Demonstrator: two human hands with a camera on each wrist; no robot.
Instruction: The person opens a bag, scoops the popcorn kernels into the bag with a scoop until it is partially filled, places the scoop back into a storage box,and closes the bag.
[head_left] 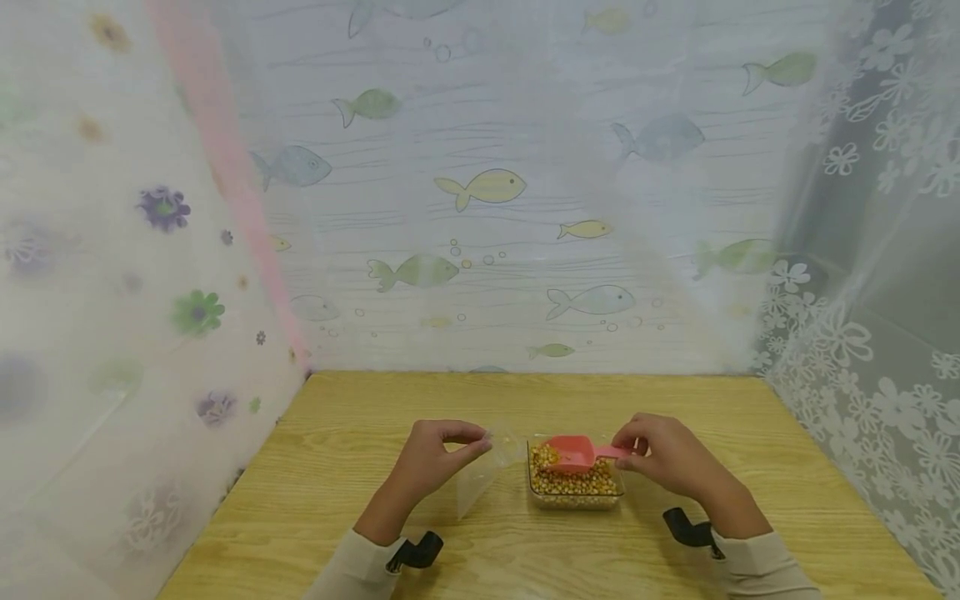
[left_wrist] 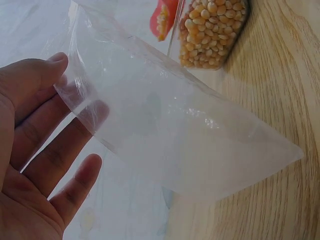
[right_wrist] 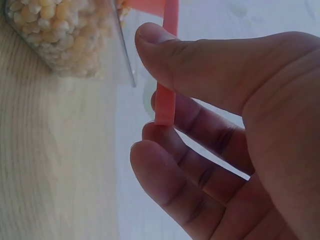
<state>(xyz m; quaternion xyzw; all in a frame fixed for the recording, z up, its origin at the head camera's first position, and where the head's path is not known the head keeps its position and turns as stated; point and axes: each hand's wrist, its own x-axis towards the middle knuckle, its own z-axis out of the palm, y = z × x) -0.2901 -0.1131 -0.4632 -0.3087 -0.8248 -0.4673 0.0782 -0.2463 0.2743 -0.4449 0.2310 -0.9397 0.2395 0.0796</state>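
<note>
Red scoop [head_left: 573, 454] on or just above the corn [head_left: 581, 484] in a clear box [head_left: 576, 502], lower middle of the head view, pinched by the handle in the right hand [head_left: 671, 450]. Just off the box's left edge, clear bag [left_wrist: 190, 145] pinched near the top in the left hand [head_left: 431, 454]. Around both, wood table [head_left: 405, 396] with room sideways and back to the far edge, mid-frame.
</note>
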